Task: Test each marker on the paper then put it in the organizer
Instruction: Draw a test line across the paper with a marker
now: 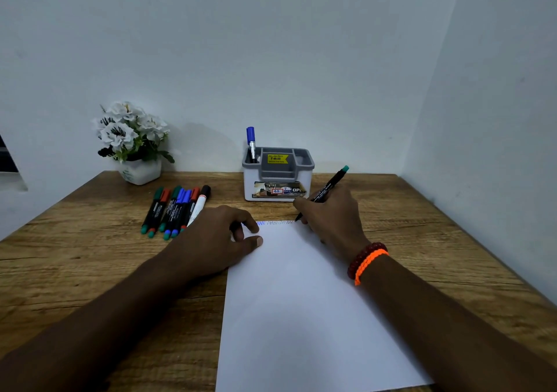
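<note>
My right hand (333,215) grips a black marker with a green end (330,185), its tip touching the top edge of the white paper (301,301). A thin zigzag line and a short blue scribble (261,223) run along that edge. My left hand (217,238) rests on the paper's top left corner, fingers curled, pinning it down. Several capped markers (173,210) in green, red, blue and black lie in a row left of the paper. The grey and white organizer (278,177) stands behind the paper with one blue marker (251,143) upright in its left slot.
A white pot of white flowers (132,141) stands at the back left of the wooden desk (75,256). Walls close in behind and on the right. Red and orange bands circle my right wrist.
</note>
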{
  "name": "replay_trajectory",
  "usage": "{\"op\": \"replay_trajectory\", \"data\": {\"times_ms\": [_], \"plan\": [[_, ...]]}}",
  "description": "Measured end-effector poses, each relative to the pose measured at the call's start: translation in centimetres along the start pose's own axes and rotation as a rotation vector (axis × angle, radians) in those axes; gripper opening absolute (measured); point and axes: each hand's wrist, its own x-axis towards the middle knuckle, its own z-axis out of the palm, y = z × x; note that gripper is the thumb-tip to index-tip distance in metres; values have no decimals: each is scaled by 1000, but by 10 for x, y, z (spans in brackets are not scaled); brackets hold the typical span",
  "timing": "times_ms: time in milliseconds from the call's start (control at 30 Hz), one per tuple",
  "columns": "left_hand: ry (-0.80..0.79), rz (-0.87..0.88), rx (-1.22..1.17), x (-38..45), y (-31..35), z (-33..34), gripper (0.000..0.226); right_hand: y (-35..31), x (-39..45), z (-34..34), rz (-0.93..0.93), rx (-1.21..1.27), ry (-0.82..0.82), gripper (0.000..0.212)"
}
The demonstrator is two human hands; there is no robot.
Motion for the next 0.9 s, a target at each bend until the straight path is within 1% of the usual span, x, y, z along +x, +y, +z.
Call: {"op": "replay_trajectory", "data": {"times_ms": [100,200,267,333,367,433,500,567,667,800,900], "plan": [[-18,-7,3,-1,2,0,23,0,0,0,7,10,1,26],[-8,-5,-6,-1,2,-1,22,-2,0,0,52,52,5,31],[13,-1,-16,-2,2,-2,20,-4,-1,-2,111,131,17,36],[38,6,-56,-2,0,-3,25,-8,-2,-4,156,221,29,42],[50,0,-79,-2,-1,-4,28,-9,-2,-5,168,262,28,39],[70,-38,-117,0,-3,-4,27,-12,-2,-6,178,318,16,27],[110,-60,-161,2,-5,-3,27,-14,-2,-9,181,351,-8,22],[180,-25,-223,2,-5,-3,24,-18,-4,-10,194,395,-44,20],[246,41,-306,2,-3,-7,13,-25,-7,-10,228,470,-106,13],[244,60,-415,2,3,-8,8,-32,-11,-12,259,597,-180,13],[322,56,-465,0,8,-10,7,-39,-14,-14,283,689,-231,20]]}}
